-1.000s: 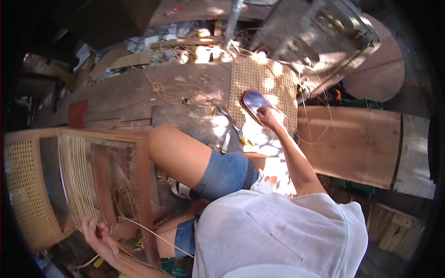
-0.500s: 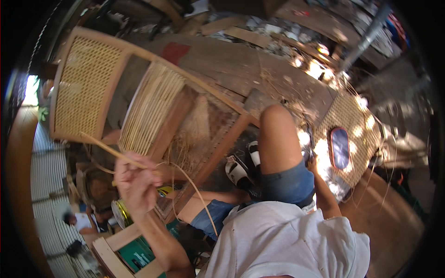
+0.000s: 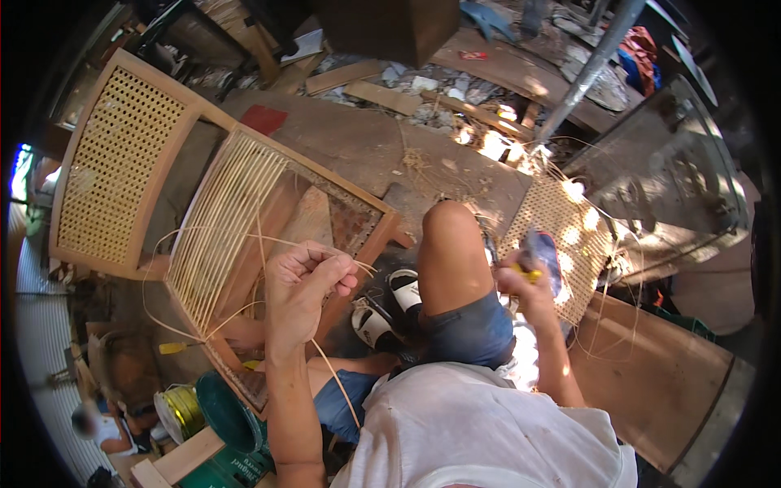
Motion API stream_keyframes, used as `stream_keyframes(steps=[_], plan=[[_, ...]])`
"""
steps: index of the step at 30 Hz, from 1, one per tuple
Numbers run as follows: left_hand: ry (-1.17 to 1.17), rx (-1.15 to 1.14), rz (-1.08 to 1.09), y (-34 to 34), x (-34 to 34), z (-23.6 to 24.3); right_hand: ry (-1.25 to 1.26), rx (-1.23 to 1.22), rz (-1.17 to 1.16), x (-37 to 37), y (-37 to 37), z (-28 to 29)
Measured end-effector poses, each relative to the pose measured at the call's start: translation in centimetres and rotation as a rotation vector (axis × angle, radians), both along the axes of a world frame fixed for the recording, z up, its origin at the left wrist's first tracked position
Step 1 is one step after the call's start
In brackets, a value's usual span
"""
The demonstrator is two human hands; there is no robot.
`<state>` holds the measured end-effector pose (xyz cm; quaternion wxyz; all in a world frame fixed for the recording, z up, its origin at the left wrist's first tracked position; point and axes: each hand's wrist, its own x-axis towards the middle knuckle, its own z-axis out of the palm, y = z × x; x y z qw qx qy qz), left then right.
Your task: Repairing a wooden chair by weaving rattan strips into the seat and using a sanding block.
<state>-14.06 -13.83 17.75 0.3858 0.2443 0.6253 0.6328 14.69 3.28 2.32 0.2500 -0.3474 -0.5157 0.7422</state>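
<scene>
My left hand [image 3: 313,281] is closed in a pinch on a thin cane strand [image 3: 281,239], whose short ends poke out past the fingertips. The strand loops leftward over a wooden chair [image 3: 346,198]. Parallel cane strands [image 3: 224,207] cross part of the chair's seat frame; its back [image 3: 118,159] is woven cane. My right hand [image 3: 525,285], blurred, grips a small tool [image 3: 533,268] with a yellow part and a dark part; its kind is unclear. A yellow-handled tool [image 3: 173,348] stands at the seat frame's edge, its tip hidden.
A woven cane sheet [image 3: 569,232] lies right of my knee, with a dark blue oval object [image 3: 547,252] on it. Spools and green containers [image 3: 232,415] stand at lower left. Wood scraps [image 3: 382,96] and a metal pole [image 3: 590,73] are beyond. Another person [image 3: 110,427] is at far lower left.
My left hand has moved right, away from the chair's back, with the cane strand. My right hand has come up from beside the cane sheet, now with the small yellow-and-dark tool showing.
</scene>
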Motion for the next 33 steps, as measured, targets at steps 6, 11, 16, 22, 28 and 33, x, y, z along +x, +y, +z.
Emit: stream_keyframes(steps=[6,11,16,22,28,33], plan=[[0.003,-0.076,-0.068,-1.9,0.8,0.1,0.304,-0.142,0.353,-12.2,-5.9,10.7],[-0.019,-0.060,-0.072,-4.2,0.4,-0.4,0.283,-0.067,0.528,-14.2,-7.0,11.7],[-0.061,0.091,0.000,-6.0,-0.1,-0.7,0.285,-0.370,0.524,-14.6,-8.3,11.7],[0.164,0.107,0.238,-6.0,0.3,-1.3,0.129,-0.310,0.605,-13.5,-8.2,11.5],[0.262,0.092,0.295,-4.8,0.1,-2.3,-0.089,0.321,0.812,-11.5,-9.0,10.2],[0.227,0.117,0.269,-4.0,0.6,-2.4,-0.061,0.589,0.755,-12.4,-7.8,10.6]])
